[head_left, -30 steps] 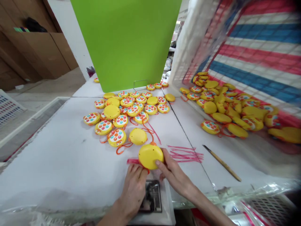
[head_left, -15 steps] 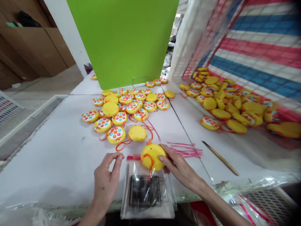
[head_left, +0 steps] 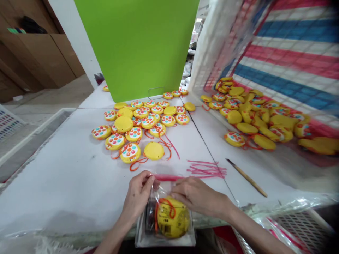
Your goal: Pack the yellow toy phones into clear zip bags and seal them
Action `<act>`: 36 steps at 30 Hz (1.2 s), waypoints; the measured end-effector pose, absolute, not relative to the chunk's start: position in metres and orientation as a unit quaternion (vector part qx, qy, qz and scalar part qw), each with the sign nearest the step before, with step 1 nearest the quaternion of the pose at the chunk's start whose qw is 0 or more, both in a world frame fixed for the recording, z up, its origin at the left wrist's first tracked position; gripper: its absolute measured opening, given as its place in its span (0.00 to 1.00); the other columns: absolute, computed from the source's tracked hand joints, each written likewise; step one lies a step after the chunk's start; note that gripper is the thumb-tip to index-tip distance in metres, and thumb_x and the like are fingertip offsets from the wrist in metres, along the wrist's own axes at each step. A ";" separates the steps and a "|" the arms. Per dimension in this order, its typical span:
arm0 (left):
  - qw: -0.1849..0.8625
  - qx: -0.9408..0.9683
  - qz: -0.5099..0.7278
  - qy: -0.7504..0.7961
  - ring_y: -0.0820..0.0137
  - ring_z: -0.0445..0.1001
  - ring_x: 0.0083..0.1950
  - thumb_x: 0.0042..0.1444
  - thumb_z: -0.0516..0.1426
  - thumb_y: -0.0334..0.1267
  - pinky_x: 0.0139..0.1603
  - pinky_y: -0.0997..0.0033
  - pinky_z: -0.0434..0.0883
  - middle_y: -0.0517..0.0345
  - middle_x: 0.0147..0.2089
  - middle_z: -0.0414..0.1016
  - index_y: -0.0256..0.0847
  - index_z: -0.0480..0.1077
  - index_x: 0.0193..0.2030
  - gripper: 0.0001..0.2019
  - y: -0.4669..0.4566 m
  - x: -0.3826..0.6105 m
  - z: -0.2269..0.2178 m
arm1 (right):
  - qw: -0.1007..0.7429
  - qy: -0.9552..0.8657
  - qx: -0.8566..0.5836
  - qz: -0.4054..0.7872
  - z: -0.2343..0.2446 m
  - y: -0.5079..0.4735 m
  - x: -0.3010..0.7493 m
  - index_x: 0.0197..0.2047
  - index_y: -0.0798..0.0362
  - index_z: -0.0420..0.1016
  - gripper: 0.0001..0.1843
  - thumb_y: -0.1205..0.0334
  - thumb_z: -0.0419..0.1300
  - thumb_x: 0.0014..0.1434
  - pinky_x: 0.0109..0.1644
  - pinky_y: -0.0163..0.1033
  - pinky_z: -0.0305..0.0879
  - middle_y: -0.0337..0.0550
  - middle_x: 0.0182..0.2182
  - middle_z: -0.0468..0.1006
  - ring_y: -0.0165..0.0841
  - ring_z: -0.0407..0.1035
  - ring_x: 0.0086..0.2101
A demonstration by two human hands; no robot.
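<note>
You face a white table (head_left: 69,183) with a green panel (head_left: 140,46) standing near its far edge and a white wall (head_left: 72,31) behind that panel's left side. Past your left edge lie pale floor (head_left: 39,107), a basket (head_left: 9,123) and, farther off, brown boxes (head_left: 50,56). On your right side rises a striped sheet (head_left: 291,60); below the near right corner sits a crate (head_left: 304,229).

Bare left hand (head_left: 140,192), thumb and forefinger pinched together, bare right hand (head_left: 197,194) back upward, fingers curled, bare forearms (head_left: 247,222) slanting inward
</note>
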State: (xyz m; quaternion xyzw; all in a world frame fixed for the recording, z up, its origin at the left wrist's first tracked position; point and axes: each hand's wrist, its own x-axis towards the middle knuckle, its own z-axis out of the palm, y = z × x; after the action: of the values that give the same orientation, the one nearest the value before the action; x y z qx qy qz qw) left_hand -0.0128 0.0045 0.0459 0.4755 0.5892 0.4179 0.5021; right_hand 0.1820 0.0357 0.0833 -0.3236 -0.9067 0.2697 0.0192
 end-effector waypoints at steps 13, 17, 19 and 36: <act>0.525 0.394 0.454 0.603 0.62 0.72 0.43 0.53 0.55 0.48 0.45 0.66 0.69 0.52 0.38 0.77 0.36 0.73 0.42 0.17 -0.014 -0.015 0.019 | 0.145 -0.891 -0.411 0.127 0.059 0.033 0.140 0.39 0.50 0.73 0.07 0.66 0.54 0.60 0.34 0.34 0.59 0.39 0.31 0.75 0.32 0.68 0.34; 0.560 0.440 0.432 0.554 0.65 0.72 0.39 0.55 0.53 0.42 0.42 0.69 0.68 0.55 0.37 0.76 0.36 0.72 0.44 0.15 -0.012 -0.014 0.029 | 0.122 -0.899 -0.403 0.121 0.060 0.034 0.133 0.40 0.50 0.72 0.06 0.67 0.54 0.60 0.34 0.35 0.59 0.39 0.33 0.75 0.33 0.68 0.34; 0.531 0.483 0.417 0.557 0.67 0.71 0.35 0.55 0.51 0.39 0.37 0.72 0.67 0.57 0.32 0.75 0.36 0.73 0.41 0.13 -0.009 -0.011 0.037 | 0.104 -0.905 -0.397 0.108 0.063 0.033 0.130 0.38 0.52 0.71 0.06 0.67 0.54 0.61 0.34 0.35 0.59 0.41 0.33 0.75 0.33 0.68 0.34; 0.473 0.510 0.388 0.605 0.65 0.75 0.34 0.55 0.50 0.41 0.35 0.71 0.70 0.54 0.31 0.78 0.37 0.71 0.39 0.13 -0.011 -0.010 0.035 | 0.220 -0.838 -0.471 0.169 0.067 0.039 0.171 0.31 0.53 0.73 0.07 0.69 0.54 0.56 0.32 0.31 0.58 0.39 0.27 0.75 0.29 0.68 0.28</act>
State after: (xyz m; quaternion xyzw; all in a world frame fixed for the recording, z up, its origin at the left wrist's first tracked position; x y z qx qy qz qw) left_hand -0.0103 -0.0106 0.0348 0.5101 0.6046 0.3878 0.4731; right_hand 0.1712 0.0393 0.0670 -0.4709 -0.8376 0.1686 0.2196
